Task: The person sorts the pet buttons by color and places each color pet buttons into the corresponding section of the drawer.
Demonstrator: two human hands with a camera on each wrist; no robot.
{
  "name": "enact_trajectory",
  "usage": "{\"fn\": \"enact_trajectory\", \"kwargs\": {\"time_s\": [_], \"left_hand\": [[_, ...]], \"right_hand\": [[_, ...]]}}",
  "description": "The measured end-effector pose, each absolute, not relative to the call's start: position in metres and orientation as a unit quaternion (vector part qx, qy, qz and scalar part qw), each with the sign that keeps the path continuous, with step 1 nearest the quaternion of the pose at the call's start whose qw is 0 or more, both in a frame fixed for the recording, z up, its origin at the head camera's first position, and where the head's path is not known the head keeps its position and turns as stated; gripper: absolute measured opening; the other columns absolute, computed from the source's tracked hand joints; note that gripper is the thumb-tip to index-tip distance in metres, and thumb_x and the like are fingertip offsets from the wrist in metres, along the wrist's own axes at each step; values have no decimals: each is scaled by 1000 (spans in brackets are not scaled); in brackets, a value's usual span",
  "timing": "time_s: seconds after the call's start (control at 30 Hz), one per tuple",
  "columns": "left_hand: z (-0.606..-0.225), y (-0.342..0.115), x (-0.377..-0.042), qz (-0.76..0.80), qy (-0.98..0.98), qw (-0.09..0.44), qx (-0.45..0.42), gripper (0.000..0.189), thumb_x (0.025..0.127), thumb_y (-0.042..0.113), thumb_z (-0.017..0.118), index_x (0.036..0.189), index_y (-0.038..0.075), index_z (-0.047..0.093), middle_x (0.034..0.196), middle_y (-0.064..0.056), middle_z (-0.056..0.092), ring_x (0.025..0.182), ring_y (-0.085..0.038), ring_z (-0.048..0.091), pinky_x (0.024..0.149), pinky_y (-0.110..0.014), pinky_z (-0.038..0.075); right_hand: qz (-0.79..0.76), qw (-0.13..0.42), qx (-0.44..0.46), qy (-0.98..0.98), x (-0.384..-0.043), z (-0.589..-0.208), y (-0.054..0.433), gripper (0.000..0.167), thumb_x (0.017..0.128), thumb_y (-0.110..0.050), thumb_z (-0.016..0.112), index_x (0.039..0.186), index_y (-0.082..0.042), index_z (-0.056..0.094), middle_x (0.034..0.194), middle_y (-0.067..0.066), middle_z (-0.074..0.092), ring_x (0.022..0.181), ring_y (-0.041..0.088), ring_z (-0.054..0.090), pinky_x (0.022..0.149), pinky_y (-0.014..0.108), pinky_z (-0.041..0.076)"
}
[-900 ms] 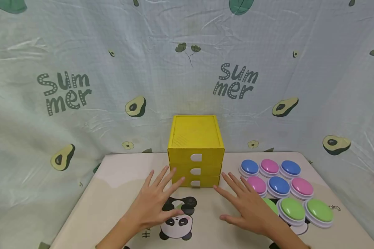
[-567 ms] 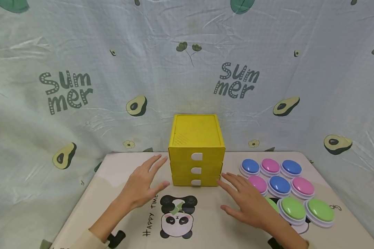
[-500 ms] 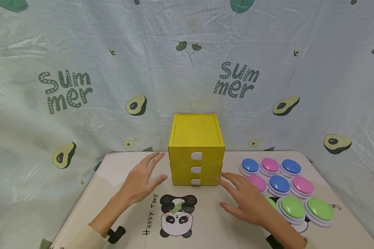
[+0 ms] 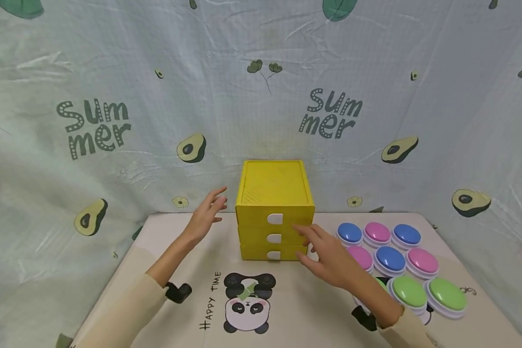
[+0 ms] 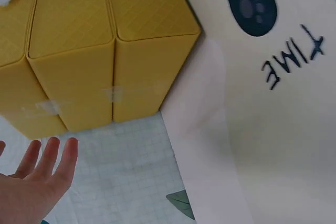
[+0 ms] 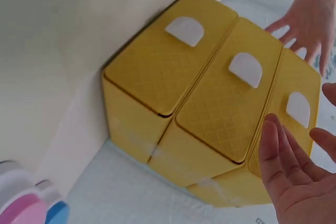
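A yellow box with three stacked drawers (image 4: pixel 274 193) stands at the back middle of the table, each drawer front bearing a white tab. My left hand (image 4: pixel 205 216) is raised beside its left side, fingers spread loosely and holding nothing. In the left wrist view the fingers (image 5: pixel 50 166) stay apart from the drawer box's side. My right hand (image 4: pixel 328 256) hovers by the front right of the drawers, fingers slightly bent with nothing in them. Seen from the right wrist, that hand (image 6: pixel 299 182) is near the top drawer's front; contact cannot be told.
Several round push buttons in blue, pink (image 4: pixel 422 261) and green stand in rows at the right of the table (image 4: pixel 226 338). A printed panda (image 4: pixel 247 309) marks the tabletop's front middle. Behind hangs a pale cloth (image 4: pixel 261 111) with avocado prints.
My left hand has moved left, then up beside the drawer box, and turned sideways. My right hand has shifted up and left toward the drawer fronts, its fingers bending a little.
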State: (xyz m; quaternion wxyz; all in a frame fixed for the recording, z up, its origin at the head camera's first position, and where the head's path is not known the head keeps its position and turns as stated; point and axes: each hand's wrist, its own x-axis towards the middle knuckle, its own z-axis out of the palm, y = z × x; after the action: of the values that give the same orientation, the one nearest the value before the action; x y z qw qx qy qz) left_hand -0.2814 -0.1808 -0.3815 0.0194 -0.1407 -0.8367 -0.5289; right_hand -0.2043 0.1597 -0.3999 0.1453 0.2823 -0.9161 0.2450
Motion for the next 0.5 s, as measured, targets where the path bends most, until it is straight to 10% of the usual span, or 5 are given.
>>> {"fn": "enact_trajectory", "kwargs": {"time_s": [0.5], "left_hand": [[-363,-163,-317,-611,-782,-50,-110,67,107,58,43,164,25,28,159,-22,39,144,-43,46,113,-61,46]], "right_hand": [[330,139,307,-882,-232,-386,132,47,98,-19,69,142,-13,53,87,-6,69,72,3,59,67,19,56]]}}
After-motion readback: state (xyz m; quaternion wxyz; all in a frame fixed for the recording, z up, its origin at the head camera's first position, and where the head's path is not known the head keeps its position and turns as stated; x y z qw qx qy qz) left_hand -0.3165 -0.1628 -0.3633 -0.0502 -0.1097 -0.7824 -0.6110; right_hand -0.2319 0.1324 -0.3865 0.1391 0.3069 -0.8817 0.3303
